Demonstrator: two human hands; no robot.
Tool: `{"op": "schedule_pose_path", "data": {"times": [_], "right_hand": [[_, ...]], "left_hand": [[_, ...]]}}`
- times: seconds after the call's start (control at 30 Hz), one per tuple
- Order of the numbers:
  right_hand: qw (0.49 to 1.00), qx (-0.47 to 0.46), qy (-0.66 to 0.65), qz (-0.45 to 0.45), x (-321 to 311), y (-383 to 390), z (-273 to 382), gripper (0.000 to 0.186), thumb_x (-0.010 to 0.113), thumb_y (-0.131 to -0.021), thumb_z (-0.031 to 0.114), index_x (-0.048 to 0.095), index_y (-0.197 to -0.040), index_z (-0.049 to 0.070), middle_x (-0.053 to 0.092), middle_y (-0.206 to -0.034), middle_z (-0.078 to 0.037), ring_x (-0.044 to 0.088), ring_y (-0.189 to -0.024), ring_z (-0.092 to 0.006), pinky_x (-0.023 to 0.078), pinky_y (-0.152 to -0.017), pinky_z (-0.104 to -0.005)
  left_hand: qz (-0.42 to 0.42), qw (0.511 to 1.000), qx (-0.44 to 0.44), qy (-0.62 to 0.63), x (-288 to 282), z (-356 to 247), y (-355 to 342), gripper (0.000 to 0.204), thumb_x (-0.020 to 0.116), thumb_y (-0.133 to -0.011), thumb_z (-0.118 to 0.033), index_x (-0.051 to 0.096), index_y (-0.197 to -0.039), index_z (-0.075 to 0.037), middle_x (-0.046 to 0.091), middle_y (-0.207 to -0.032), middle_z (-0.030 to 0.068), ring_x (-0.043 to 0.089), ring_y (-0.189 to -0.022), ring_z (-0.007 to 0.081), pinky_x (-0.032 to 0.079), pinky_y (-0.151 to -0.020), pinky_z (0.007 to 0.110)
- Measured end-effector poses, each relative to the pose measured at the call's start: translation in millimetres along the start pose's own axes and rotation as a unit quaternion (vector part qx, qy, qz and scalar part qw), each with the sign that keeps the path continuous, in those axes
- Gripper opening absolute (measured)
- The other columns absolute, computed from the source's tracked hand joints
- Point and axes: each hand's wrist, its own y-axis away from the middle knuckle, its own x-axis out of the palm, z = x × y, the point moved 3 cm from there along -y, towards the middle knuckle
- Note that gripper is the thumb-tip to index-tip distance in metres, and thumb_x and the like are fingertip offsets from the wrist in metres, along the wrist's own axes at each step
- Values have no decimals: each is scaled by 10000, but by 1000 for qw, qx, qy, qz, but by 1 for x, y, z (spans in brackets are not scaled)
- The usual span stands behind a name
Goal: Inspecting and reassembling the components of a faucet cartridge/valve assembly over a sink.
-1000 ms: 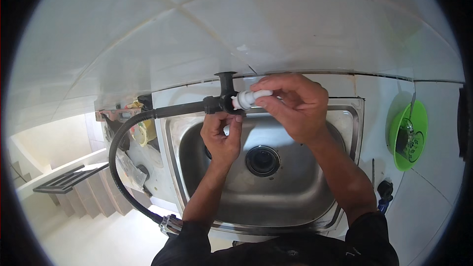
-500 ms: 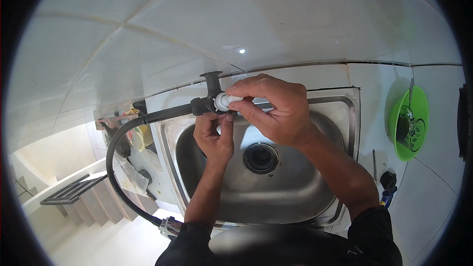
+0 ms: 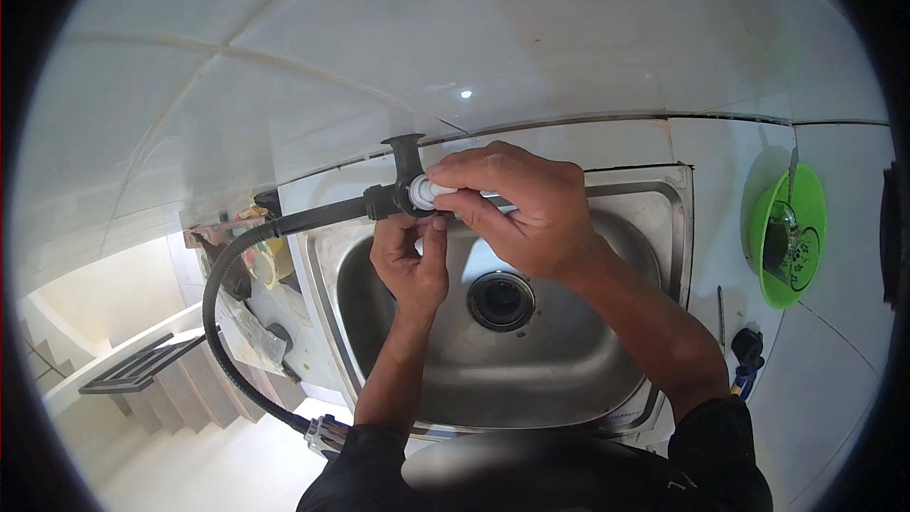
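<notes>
A black wall-mounted faucet (image 3: pixel 406 159) juts out over the stainless steel sink (image 3: pixel 559 389). My right hand (image 3: pixel 536 204) pinches a white plastic valve cartridge (image 3: pixel 423 192) between thumb and fingers, its end at the round opening in the faucet body. How deep it sits I cannot tell. Just below, my left hand (image 3: pixel 412 265) has its fingers curled up against the underside of the faucet, thumb raised beside it; the fingertips are partly hidden. From the faucet's left side a black flexible hose (image 3: pixel 216 318) curves down to a grey spray head (image 3: pixel 327 436).
On the right counter stand a green bowl (image 3: pixel 806 237) with metal parts and a utensil inside, a thin rod (image 3: pixel 720 318), and a black-and-blue tool (image 3: pixel 747 360). Clutter with a plastic bag (image 3: pixel 254 337) lies left of the sink. A drain (image 3: pixel 500 301) opens in the basin.
The white cartridge has shifted slightly and shows less of its ribbed side at the faucet opening. My right fingers have moved a little left with it. The left hand has barely moved.
</notes>
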Motion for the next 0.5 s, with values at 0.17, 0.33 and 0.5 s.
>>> {"op": "schedule_pose_path", "data": {"times": [0.17,0.33,0.5], "right_hand": [[1000,-3,-7,5,1,0,1,221,727,-739,-48,666,-945,-2,700,-892,-128,691,-770,-186,556,-667,-274],[1000,0,-19,3,-1,2,-6,222,726,-740,-57,665,-948,-9,699,-893,-135,690,-788,-191,558,-689,-280],[998,1,-46,-47,-2,2,-12,213,751,-722,28,691,-923,65,696,-876,-101,691,-711,-188,548,-623,-268]], "left_hand": [[-4,1000,8,-7,-2,-2,1,148,665,-828,2,557,-924,35,604,-880,92,630,-807,133,512,-709,243],[-12,999,4,-41,-3,2,1,149,677,-819,-7,558,-899,31,601,-853,88,622,-759,119,496,-680,235],[-26,997,10,-74,-3,5,1,128,688,-802,-32,581,-864,1,620,-757,74,608,-691,122,469,-637,242]]}}
